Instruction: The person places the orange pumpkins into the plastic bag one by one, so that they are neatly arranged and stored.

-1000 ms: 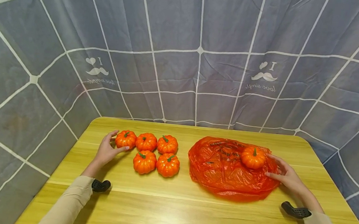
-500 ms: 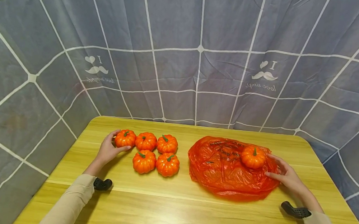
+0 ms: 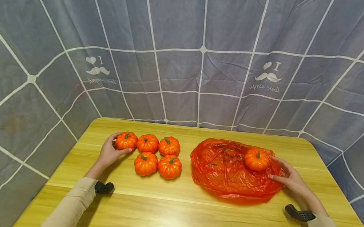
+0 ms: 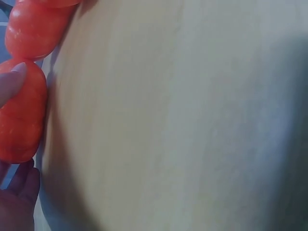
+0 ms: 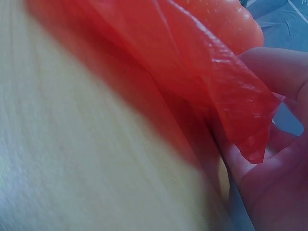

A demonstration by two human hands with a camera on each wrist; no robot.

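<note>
My left hand [image 3: 110,152] curves its fingers and thumb round the leftmost small orange pumpkin [image 3: 126,140]. In the left wrist view, the thumb lies on this pumpkin [image 4: 21,120]. Beside it stand two more in a back row [image 3: 147,143] and two in a front row [image 3: 145,164]. On the right, a crumpled red plastic bag [image 3: 224,181] lies with another pumpkin [image 3: 257,160] on top. My right hand [image 3: 292,179] rests at the bag's right edge, fingers loosely bent beside that pumpkin. In the right wrist view, a bag flap [image 5: 240,110] hangs between thumb and fingers.
Everything stands on a light wooden table [image 3: 172,215] with rounded far corners. A grey-blue curtain [image 3: 179,69] with white lines hangs behind it and along both sides. Black wrist mounts [image 3: 104,187] sit at both sleeves.
My left hand has shifted slightly and closed in a little on the leftmost pumpkin. The left group shows a very small shift leftward in view. My right hand, the bag and its pumpkin look unmoved.
</note>
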